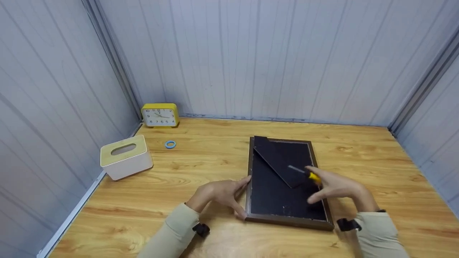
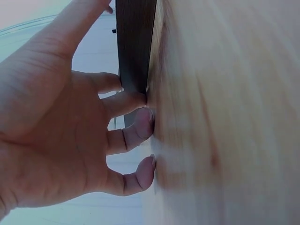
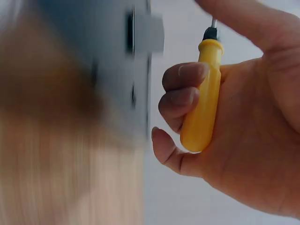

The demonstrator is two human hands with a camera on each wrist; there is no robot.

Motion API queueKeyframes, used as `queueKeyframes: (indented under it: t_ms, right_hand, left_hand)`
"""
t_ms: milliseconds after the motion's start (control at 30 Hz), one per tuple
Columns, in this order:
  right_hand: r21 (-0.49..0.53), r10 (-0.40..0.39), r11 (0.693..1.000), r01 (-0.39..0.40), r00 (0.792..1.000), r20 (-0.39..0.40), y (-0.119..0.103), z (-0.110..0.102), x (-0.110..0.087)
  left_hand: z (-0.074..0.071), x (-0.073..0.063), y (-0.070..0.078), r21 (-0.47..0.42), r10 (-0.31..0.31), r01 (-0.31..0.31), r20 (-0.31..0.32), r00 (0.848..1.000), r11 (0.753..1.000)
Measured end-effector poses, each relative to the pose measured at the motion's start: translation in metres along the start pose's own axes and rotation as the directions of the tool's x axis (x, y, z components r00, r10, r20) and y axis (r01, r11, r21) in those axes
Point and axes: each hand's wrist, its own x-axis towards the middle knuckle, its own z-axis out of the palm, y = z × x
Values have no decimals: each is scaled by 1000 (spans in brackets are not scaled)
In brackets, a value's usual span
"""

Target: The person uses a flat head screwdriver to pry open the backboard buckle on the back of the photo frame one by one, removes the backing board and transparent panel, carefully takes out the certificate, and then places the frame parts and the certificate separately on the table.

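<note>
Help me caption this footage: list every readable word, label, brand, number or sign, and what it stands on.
"1" to "12": on the yellow clock.
Small mark below the "12": too small to read.
I see no text on the screwdriver, frame or tissue box.

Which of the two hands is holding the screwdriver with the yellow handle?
The right hand: it grips the screwdriver by its yellow handle. The left hand holds no tool; it touches the left side of the brown frame.

Head: high, facing forward-down at table (image 1: 200, 157). Wrists: close, sideways, facing fingers (image 2: 144, 123). Head, right wrist share screwdriver (image 3: 205, 108).
</note>
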Motion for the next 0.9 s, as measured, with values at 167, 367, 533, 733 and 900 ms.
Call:
queueKeyframes:
  t_ms: [167, 367, 533, 733, 900]
  right_hand:
    - [37, 58, 998, -60, 998, 39, 33, -9, -12]
    - [78, 61, 994, -70, 992, 110, 45, -5, -12]
    - [102, 67, 992, -74, 995, 76, 49, -10, -14]
    - [104, 151, 984, -146, 988, -42, 62, -22, -28]
    - [110, 116, 987, -115, 993, -3, 73, -23, -34]
  left_hand:
    - [2, 2, -4, 17, 42, -41, -20, 999, 999]
    - [4, 0, -5, 31, 18, -18, -10, 1000, 999]
    - [3, -4, 8, 140, -49, 49, -6, 999, 989]
    - [-1, -14, 27, 230, 18, -39, 90, 996, 972]
    - [-5, -14, 25, 150, 58, -70, 77, 995, 986]
